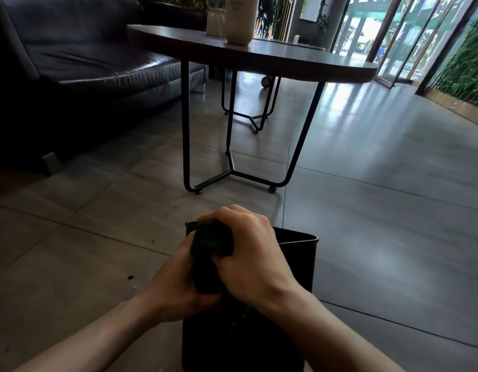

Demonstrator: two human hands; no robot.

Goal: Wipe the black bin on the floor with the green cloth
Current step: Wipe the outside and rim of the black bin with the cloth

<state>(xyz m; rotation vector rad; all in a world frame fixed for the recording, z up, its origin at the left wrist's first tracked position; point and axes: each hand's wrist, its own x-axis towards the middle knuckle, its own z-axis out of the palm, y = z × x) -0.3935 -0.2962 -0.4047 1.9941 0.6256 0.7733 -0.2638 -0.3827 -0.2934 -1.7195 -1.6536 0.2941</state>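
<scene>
The black bin stands on the tiled floor directly below me, its open rim facing up and away. A bunched dark green cloth sits over the bin's left part. My right hand is clenched around the top of the cloth from the right. My left hand grips the lower part of the cloth from the left. Both hands meet above the bin, and they hide most of its near wall and left rim.
A round dark table on thin black metal legs stands just beyond the bin, with a cream bottle on it. A dark leather sofa fills the left. Small crumbs lie on the tiles at left. Glass doors are at far right.
</scene>
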